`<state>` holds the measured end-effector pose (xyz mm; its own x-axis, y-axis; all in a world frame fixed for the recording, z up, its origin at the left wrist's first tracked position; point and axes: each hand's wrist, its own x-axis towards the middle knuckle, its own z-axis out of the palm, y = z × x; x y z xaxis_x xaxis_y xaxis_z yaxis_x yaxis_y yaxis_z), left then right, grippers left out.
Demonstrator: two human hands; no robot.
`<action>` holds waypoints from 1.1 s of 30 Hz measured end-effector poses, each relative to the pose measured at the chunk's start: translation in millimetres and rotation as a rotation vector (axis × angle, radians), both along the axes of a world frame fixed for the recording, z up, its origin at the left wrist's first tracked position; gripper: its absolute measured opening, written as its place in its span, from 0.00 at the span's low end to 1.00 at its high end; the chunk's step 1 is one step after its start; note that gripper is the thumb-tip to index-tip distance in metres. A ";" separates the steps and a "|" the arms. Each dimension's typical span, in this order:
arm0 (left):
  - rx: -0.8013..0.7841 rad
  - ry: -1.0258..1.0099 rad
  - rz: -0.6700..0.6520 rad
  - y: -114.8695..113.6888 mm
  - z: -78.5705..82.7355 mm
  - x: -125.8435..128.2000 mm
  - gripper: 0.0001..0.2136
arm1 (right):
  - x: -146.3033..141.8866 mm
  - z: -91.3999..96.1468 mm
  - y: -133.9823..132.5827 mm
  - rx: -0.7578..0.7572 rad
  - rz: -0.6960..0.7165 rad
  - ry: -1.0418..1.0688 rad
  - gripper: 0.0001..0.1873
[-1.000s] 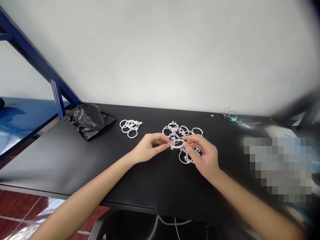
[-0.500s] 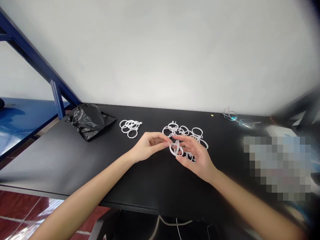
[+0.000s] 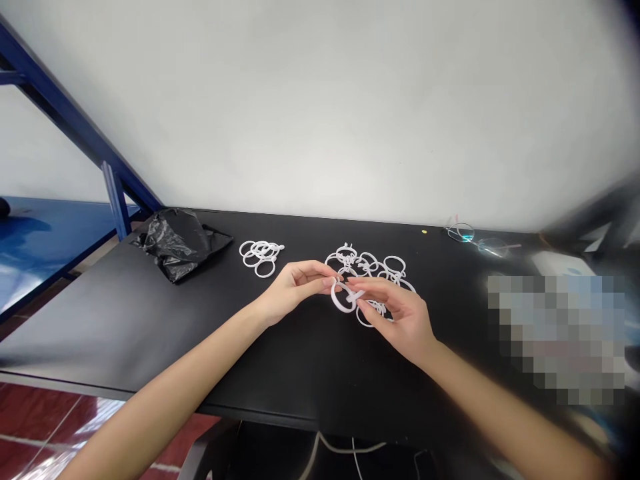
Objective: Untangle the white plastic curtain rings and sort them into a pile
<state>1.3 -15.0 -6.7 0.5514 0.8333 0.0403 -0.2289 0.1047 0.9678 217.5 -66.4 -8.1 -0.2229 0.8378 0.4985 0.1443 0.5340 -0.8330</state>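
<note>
Thumb and forefinger of the left hand [image 3: 293, 293] are pinched together on a white ring [image 3: 342, 308], catching its rim near eleven o'clock and keeping it tilted above the table [image 3: 280, 373]. The right hand [image 3: 403, 317] comes in at the ring's three o'clock side, thumb below and fingers above a flat white piece [image 3: 356, 296]; that spot is small and partly covered, so I cannot tell whether they press on it. From the held ring, a loose pile of white rings [image 3: 367, 259] spreads from twelve to four o'clock, partly behind the right hand. At ten o'clock lies a smaller cluster of white rings [image 3: 265, 267], overlapping each other. Farther out, a crumpled black bag [image 3: 180, 243] sits toward nine, eyeglasses [image 3: 466, 236] toward two.
</note>
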 end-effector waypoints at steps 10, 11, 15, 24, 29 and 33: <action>-0.062 -0.005 -0.064 -3.9 0.0 7.0 0.14 | -6.3 -0.3 -1.2 0.227 -0.178 -0.125 0.12; -0.068 -0.007 -0.063 -4.0 0.2 7.2 0.15 | -6.3 -0.4 -1.6 0.229 -0.190 -0.133 0.12; -0.044 0.073 -0.056 -4.0 0.7 7.1 0.13 | -7.5 0.5 -4.0 0.230 -0.209 -0.147 0.11; 0.082 0.196 -0.099 -8.1 5.7 8.8 0.15 | -11.7 0.7 -6.2 0.218 -0.151 -0.138 0.09; 0.120 0.259 -0.034 -8.6 7.2 7.0 0.13 | -6.7 -0.1 -3.3 0.194 -0.226 -0.181 0.07; 0.047 0.157 0.029 -7.2 7.8 5.4 0.12 | -1.8 -3.1 1.8 0.170 -0.278 -0.316 0.05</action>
